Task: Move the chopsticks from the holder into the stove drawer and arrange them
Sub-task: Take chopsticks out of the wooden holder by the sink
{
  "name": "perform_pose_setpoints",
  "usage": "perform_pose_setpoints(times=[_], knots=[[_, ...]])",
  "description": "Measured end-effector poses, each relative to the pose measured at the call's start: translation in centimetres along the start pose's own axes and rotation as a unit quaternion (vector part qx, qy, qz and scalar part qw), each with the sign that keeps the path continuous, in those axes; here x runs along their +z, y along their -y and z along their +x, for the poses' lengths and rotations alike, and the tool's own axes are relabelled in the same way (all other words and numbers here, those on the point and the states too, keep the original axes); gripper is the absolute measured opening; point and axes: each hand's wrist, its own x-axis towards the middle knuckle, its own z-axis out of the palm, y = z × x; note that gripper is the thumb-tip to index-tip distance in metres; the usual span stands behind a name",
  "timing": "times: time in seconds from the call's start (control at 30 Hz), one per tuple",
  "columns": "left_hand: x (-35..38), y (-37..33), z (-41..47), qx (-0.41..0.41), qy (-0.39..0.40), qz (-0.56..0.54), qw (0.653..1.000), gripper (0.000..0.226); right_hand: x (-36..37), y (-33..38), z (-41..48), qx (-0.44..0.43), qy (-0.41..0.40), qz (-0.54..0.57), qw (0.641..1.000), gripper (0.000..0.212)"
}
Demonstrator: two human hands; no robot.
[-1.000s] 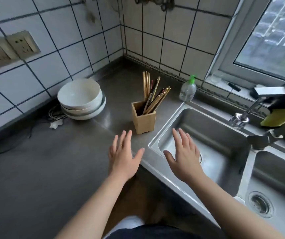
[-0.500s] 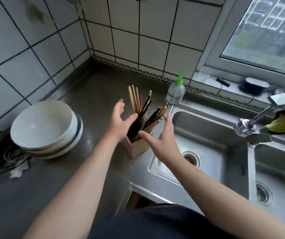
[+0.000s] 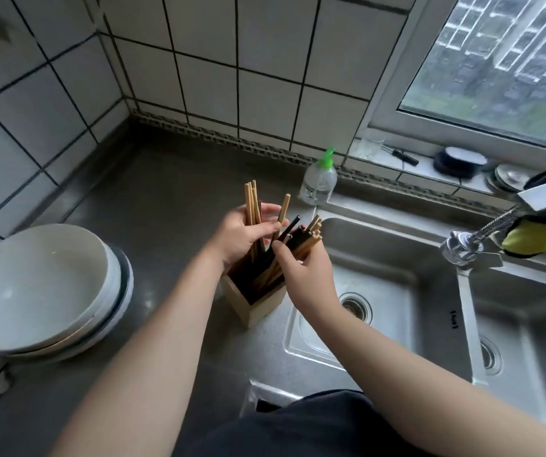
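We see white tiled walls point(image 3: 205, 67) meeting in a corner, a grey desk point(image 3: 152, 192), a steel double sink point(image 3: 430, 291), and a window point(image 3: 502, 61) giving daylight.

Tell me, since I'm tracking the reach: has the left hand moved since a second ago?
Yes. The left hand has gone forward from the near counter to the wooden holder, closing around the chopsticks.

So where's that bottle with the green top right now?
In the head view the bottle stands upright at the back of the counter, against the tiled wall, beside the sink's far left corner, behind the chopstick holder.
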Motion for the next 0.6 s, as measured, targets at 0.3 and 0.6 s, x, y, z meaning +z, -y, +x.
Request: perform_pose_setpoints(times=[0.3, 0.6], knots=[[0.0, 0.2, -0.8, 0.004, -0.026, 0.005, 1.0, 0.017, 0.5, 0.1, -0.2, -0.007, -0.027, 0.072, 0.997, 0.014], [1.0, 0.6, -1.9, 0.015, -0.14, 0.019, 0.99, 0.025, 0.2, 0.7, -0.8, -0.022, -0.05, 0.094, 0.994, 0.017]])
